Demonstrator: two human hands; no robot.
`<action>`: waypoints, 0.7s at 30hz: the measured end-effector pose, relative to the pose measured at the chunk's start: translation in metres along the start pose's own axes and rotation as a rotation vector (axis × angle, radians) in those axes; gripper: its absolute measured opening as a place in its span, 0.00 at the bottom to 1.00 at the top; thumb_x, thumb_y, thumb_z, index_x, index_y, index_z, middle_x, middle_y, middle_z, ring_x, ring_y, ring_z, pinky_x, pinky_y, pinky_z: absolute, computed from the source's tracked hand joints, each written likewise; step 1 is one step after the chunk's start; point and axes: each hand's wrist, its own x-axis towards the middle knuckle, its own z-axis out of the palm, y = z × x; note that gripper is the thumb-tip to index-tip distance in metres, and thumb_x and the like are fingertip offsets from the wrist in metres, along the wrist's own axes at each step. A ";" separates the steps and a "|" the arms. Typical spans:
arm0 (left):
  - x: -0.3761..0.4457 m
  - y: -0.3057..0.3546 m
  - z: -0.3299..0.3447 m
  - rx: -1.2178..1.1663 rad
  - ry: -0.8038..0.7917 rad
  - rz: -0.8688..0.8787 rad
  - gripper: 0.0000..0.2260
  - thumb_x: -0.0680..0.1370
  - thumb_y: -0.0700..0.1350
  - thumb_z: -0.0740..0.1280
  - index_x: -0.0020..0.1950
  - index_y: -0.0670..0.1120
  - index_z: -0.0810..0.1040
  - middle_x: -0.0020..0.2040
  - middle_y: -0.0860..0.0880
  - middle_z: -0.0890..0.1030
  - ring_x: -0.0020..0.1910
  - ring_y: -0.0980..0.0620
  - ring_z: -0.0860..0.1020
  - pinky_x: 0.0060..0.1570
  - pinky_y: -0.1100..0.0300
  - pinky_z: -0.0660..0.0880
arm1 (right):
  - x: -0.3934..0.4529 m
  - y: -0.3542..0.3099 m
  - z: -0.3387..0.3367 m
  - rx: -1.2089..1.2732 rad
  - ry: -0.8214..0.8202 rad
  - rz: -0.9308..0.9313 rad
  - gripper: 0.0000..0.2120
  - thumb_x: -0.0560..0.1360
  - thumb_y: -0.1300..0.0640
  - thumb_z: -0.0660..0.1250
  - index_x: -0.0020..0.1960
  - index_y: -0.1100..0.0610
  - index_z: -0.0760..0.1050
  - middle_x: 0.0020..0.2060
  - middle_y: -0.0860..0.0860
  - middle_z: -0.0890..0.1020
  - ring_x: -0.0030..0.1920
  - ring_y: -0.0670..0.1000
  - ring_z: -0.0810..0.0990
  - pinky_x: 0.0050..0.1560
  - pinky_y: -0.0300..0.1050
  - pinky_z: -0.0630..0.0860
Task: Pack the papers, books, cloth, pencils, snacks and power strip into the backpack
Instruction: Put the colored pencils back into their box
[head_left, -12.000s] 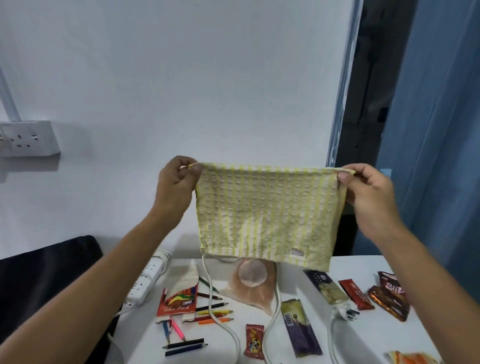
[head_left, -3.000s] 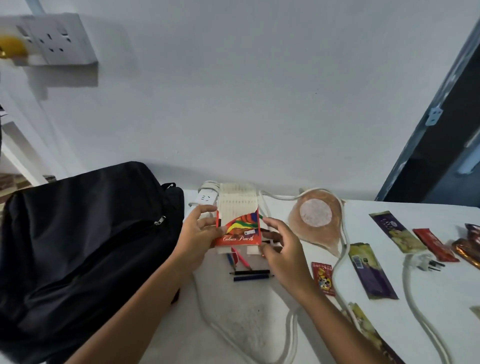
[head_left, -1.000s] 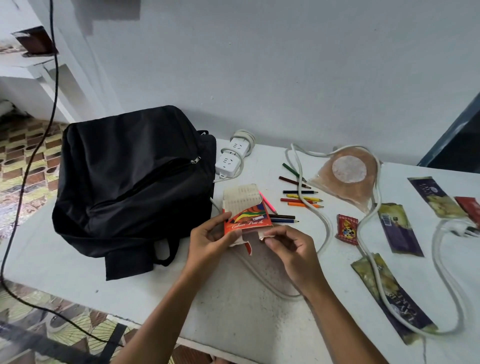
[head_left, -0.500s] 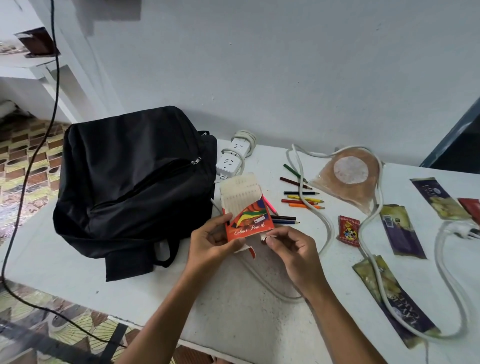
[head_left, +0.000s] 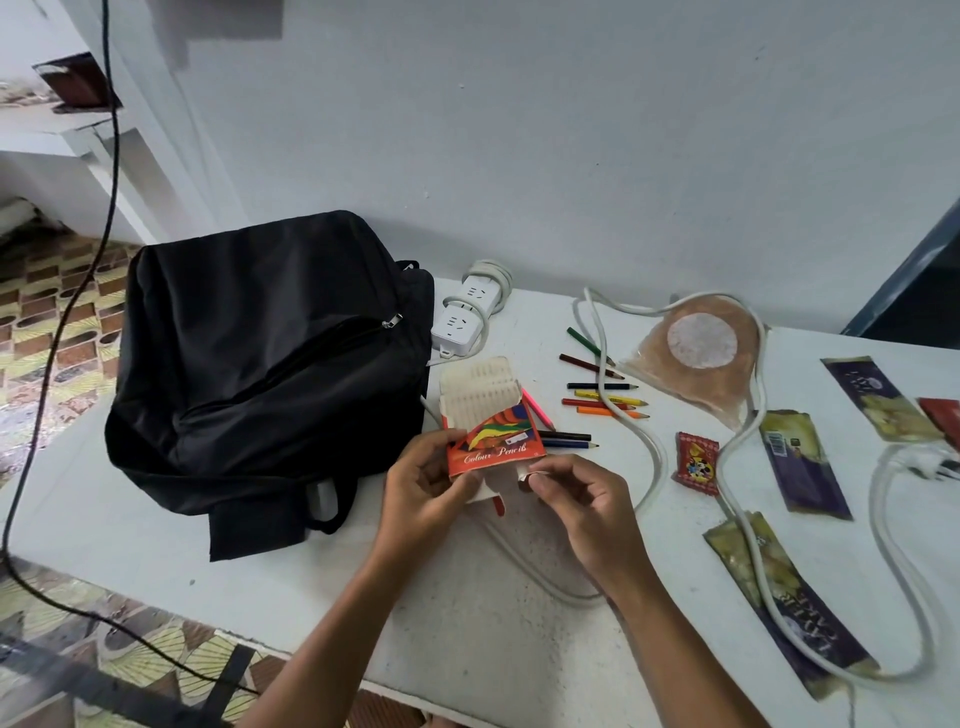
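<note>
My left hand (head_left: 423, 486) grips a red colour pencil box (head_left: 493, 428) by its lower left side, just above the white table (head_left: 156, 540). My right hand (head_left: 576, 491) pinches the box's white bottom flap. The box's top flap stands open. Loose coloured pencils (head_left: 602, 400) lie on the table behind the box. A black backpack (head_left: 260, 364) lies to the left, its zipper closed. The white power strip (head_left: 470, 312) sits by the wall, its cable (head_left: 649, 452) snaking across the table. Snack packets (head_left: 797, 460) lie to the right.
A round-labelled clear pouch (head_left: 698, 358) lies near the wall. A small red sachet (head_left: 696, 462) sits right of my hands. A long snack wrapper (head_left: 779, 597) lies under the cable at the front right. A black cord (head_left: 62, 332) hangs on the left over the tiled floor.
The cloth I held up earlier is gone from view. I have lifted the pencil box off the table; over the last second it rose a little and my right fingers moved to its bottom flap.
</note>
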 end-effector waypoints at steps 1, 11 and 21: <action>0.000 0.000 0.000 0.005 -0.003 0.003 0.17 0.70 0.36 0.70 0.58 0.42 0.75 0.51 0.41 0.83 0.49 0.47 0.83 0.47 0.57 0.80 | 0.000 0.000 0.000 0.000 -0.003 0.000 0.04 0.74 0.62 0.70 0.46 0.55 0.82 0.41 0.46 0.85 0.45 0.45 0.82 0.45 0.35 0.77; 0.000 -0.001 -0.004 0.053 -0.074 0.019 0.23 0.66 0.45 0.75 0.58 0.42 0.74 0.52 0.41 0.81 0.49 0.46 0.82 0.46 0.58 0.80 | -0.001 -0.001 -0.002 0.023 -0.009 0.028 0.03 0.74 0.63 0.70 0.46 0.57 0.81 0.41 0.48 0.85 0.47 0.48 0.83 0.47 0.39 0.79; -0.002 0.001 -0.002 0.081 -0.076 0.054 0.22 0.66 0.49 0.76 0.57 0.45 0.77 0.54 0.40 0.80 0.48 0.45 0.83 0.47 0.54 0.81 | -0.001 -0.007 -0.001 0.229 0.056 0.094 0.10 0.73 0.67 0.70 0.48 0.60 0.69 0.42 0.57 0.85 0.43 0.56 0.85 0.45 0.43 0.81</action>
